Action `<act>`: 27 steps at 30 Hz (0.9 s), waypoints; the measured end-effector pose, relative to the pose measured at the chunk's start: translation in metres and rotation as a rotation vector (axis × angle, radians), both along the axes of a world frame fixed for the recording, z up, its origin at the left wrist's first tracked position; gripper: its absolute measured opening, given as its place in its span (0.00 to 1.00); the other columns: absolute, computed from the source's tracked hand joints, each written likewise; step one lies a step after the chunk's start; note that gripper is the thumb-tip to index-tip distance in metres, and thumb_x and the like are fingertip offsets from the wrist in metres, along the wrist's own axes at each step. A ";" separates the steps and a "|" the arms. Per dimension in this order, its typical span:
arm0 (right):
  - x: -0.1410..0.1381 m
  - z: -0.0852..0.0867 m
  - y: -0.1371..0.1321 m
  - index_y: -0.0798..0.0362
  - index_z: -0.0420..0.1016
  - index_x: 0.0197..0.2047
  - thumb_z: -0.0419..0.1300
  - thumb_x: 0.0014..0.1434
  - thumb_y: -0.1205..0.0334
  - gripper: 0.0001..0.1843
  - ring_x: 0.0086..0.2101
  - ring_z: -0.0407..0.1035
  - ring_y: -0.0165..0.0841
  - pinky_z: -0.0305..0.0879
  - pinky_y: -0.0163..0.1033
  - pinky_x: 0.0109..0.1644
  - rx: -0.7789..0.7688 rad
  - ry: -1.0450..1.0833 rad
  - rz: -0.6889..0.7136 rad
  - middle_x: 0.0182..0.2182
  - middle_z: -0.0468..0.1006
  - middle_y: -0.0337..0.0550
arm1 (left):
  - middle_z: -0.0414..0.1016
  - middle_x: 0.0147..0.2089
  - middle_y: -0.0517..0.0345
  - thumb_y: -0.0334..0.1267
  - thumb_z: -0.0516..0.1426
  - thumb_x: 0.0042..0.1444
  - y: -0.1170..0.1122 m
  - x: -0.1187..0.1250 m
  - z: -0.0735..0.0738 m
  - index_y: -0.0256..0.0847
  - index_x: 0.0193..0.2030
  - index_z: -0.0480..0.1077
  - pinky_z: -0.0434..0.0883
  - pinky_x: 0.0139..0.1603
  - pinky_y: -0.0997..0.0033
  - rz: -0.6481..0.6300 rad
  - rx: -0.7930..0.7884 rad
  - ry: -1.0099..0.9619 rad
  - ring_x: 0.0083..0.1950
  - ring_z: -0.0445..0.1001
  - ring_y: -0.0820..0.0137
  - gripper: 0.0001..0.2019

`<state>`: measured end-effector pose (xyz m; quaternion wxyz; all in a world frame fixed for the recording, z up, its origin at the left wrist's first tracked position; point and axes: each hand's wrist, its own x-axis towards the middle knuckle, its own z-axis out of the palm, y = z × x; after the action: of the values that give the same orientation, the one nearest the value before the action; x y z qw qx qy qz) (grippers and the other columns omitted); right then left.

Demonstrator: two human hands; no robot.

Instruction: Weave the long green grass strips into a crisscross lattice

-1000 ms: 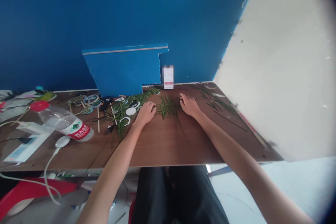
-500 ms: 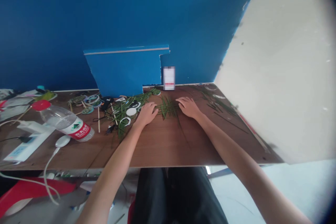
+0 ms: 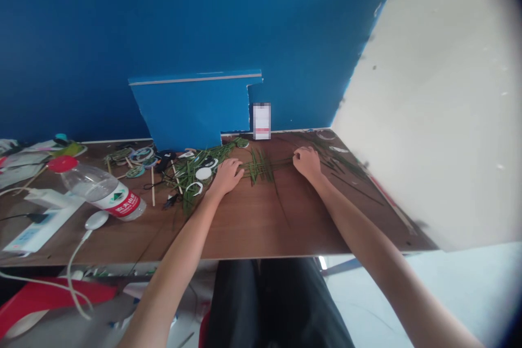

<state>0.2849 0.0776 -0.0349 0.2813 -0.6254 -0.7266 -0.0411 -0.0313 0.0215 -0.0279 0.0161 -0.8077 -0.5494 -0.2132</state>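
1. A blue wall (image 3: 261,16) fills the upper part of the frame; a white wall (image 3: 440,92) slopes down the right side.
2. The brown tabletop (image 3: 261,228) crosses the frame's middle and lower middle.
3. A lighter blue panel (image 3: 191,109), notched at its right side, leans against the blue wall left of centre.
4. A clear bottle with a red cap (image 3: 118,200) lies tilted at the left, near a white power strip (image 3: 38,228) at the lower left.
5. A loose pile of green strips (image 3: 185,171) spreads left of centre, just beside the left hand.
6. The left hand (image 3: 227,175), near the centre, is palm down with fingers extended and loosely bent, clasping nothing visible; it covers the left ends of the woven piece.
7. The right hand (image 3: 308,162), right of centre, has its fingers curled inward. Thin strips run towards it — whether they are pinched, I cannot tell.
8. The woven piece (image 3: 259,166), green strips crossed as a lattice, lies flat at the centre — between the two hands.
9. A blurred white rectangle (image 3: 261,121) stands upright behind it.
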 end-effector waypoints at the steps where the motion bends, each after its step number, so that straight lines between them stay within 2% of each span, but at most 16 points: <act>1: 0.001 0.000 0.000 0.53 0.79 0.37 0.51 0.55 0.67 0.15 0.47 0.65 0.45 0.59 0.49 0.49 0.004 0.002 -0.014 0.42 0.79 0.50 | 0.70 0.59 0.48 0.41 0.50 0.65 0.000 0.000 0.000 0.41 0.55 0.69 0.62 0.64 0.54 -0.001 -0.002 -0.001 0.63 0.65 0.58 0.15; 11: 0.003 -0.003 0.000 0.53 0.78 0.32 0.53 0.57 0.60 0.13 0.48 0.62 0.49 0.60 0.54 0.50 -0.009 0.043 -0.084 0.41 0.76 0.54 | 0.69 0.59 0.48 0.40 0.50 0.65 -0.001 0.001 -0.001 0.42 0.55 0.69 0.62 0.63 0.54 0.005 -0.003 -0.001 0.63 0.65 0.58 0.15; 19: 0.004 -0.002 -0.001 0.53 0.77 0.31 0.51 0.55 0.67 0.12 0.46 0.63 0.47 0.60 0.50 0.47 0.009 0.052 -0.096 0.40 0.76 0.52 | 0.68 0.60 0.49 0.41 0.49 0.66 0.001 0.000 -0.001 0.42 0.56 0.69 0.62 0.63 0.54 0.013 -0.032 -0.002 0.63 0.65 0.57 0.16; 27: 0.005 0.000 -0.003 0.54 0.79 0.33 0.51 0.56 0.64 0.15 0.47 0.62 0.49 0.61 0.53 0.47 0.021 0.071 -0.181 0.43 0.75 0.55 | 0.68 0.60 0.49 0.41 0.50 0.65 0.000 0.000 -0.001 0.43 0.56 0.69 0.63 0.63 0.54 0.011 -0.027 0.005 0.63 0.65 0.58 0.16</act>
<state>0.2900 0.0746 -0.0349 0.3085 -0.6864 -0.6564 -0.0519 -0.0311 0.0217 -0.0284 0.0079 -0.8053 -0.5567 -0.2036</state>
